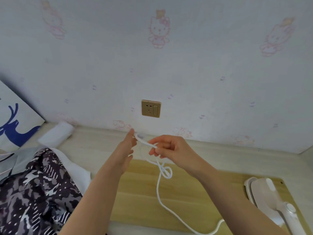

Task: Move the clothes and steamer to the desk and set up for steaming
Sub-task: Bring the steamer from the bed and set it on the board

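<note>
A white hand-held steamer (271,197) lies on its side on the wooden board (140,197) at the lower right. Its white cord (160,189) runs up the board, loops into a loose knot, and rises to my hands. My right hand (171,148) pinches the cord between thumb and fingers. My left hand (126,150) reaches beside it, fingers extended, touching the cord's far end near the wall; the plug is hidden behind that hand. Patterned dark clothes (33,192) are heaped at the lower left. A gold wall socket (151,108) sits just above my hands.
A folded white cloth (57,134) lies at the back left by the wall. A white cushion with a blue deer print (13,119) leans at the far left. Pale bedding lies under the clothes. The desk top (237,160) meets the wallpapered wall.
</note>
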